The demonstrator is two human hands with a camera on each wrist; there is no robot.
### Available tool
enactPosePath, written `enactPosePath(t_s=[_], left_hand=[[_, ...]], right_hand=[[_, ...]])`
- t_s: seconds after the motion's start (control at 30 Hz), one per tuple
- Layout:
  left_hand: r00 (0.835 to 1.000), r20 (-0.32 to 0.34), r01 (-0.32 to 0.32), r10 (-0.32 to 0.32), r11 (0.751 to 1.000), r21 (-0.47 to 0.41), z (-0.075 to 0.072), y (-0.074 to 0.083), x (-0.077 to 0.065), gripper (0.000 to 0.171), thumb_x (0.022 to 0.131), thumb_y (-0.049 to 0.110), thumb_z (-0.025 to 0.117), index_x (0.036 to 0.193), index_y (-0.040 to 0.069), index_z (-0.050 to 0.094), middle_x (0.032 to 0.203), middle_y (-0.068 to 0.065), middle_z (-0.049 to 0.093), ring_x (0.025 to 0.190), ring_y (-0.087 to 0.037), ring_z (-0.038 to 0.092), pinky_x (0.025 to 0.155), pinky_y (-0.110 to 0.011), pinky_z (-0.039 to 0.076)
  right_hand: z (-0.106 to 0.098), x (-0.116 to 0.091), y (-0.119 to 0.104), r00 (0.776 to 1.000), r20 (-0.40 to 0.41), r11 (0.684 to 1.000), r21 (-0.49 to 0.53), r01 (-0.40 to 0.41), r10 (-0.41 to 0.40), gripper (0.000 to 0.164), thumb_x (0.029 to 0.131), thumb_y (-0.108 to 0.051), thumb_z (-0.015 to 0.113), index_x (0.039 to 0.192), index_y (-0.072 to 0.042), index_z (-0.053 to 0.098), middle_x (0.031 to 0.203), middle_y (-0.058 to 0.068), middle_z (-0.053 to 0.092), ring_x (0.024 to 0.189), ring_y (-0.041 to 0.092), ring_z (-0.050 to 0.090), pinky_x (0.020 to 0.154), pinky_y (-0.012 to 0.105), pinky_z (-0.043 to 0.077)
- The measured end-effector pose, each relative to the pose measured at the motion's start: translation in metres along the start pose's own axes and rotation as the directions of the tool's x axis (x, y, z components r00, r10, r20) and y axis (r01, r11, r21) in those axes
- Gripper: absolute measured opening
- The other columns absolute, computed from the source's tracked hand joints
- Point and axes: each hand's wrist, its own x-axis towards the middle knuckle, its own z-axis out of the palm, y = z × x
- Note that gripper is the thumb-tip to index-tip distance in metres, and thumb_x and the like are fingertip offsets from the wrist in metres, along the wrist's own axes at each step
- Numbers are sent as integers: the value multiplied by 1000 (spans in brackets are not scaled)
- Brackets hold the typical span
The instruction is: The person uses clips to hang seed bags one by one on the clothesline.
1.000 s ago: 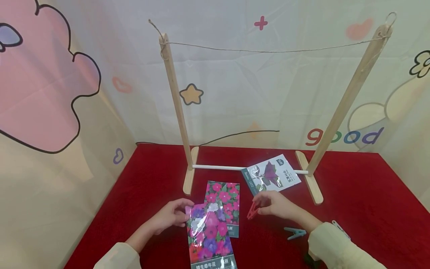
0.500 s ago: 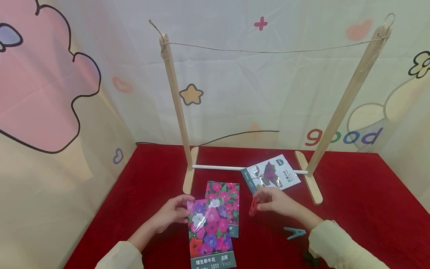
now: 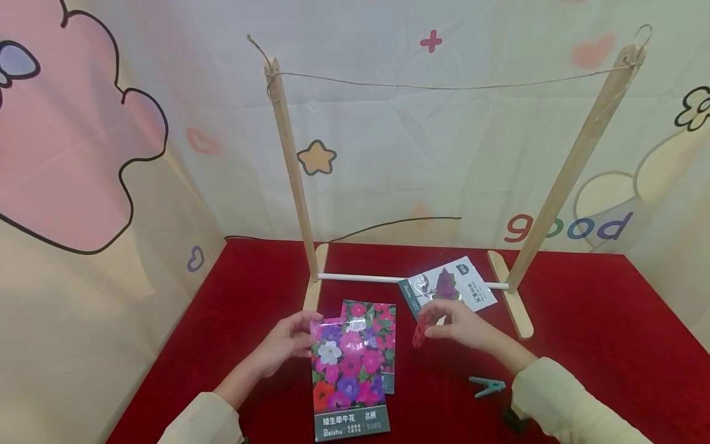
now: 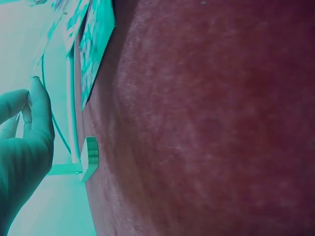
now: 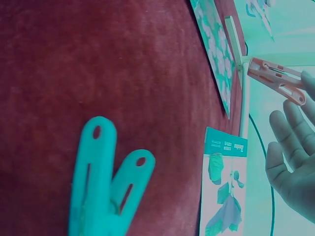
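At its upper left corner, a seed packet with mixed pink, purple and white flowers (image 3: 349, 376) is pinched by my left hand (image 3: 284, 345). It is raised and partly covers a second packet with pink flowers (image 3: 388, 345) lying on the red cloth. My right hand (image 3: 456, 325) holds a red clothespin (image 3: 419, 333) between thumb and fingers, a little right of both packets. The right wrist view shows this clothespin (image 5: 275, 81) at the fingertips. Behind that hand, a white packet with a purple plant (image 3: 474, 287) leans over the white rod.
A wooden stand with two posts (image 3: 291, 166) and a thin string (image 3: 444, 87) across their tops stands at the back. A white rod (image 3: 360, 279) joins its feet. Near the right forearm lies a blue clothespin (image 3: 488, 386), and a dark object (image 3: 516, 421) is partly under the sleeve.
My left hand has lifted the flower packet away from me, and its whole lower edge now shows. My right hand has moved slightly up and away with the red clothespin.
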Motion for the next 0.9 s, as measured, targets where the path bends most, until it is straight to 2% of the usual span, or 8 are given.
enactPosePath(t_s=[0.23,0.6,0.9], left_hand=[[999,-38,-12,12,1000,4,-1,6,6,42,86,9,53,126,5,41,109,-16,50,90,-21,58,74,-36,52],[998,-60,-27,28,1000,11,0,19,14,40,85,9,53,123,6,44,107,-16,49,88,-21,59,74,-37,52],[997,-60,-43,43,999,3,0,28,20,41,85,10,52,125,6,43,109,-15,49,89,-21,60,75,-36,52]], right_hand=[[-6,2,-3,999,-26,1000,-10,22,-22,28,79,-17,65,105,-10,57,90,5,61,83,11,56,69,26,47],[-17,5,-17,999,-36,1000,-6,6,-7,32,80,-18,64,109,-6,55,97,11,61,92,24,56,72,27,48],[-25,8,-25,999,-45,1000,10,9,-8,36,80,-19,64,111,-6,53,98,12,60,90,22,57,70,25,52]])
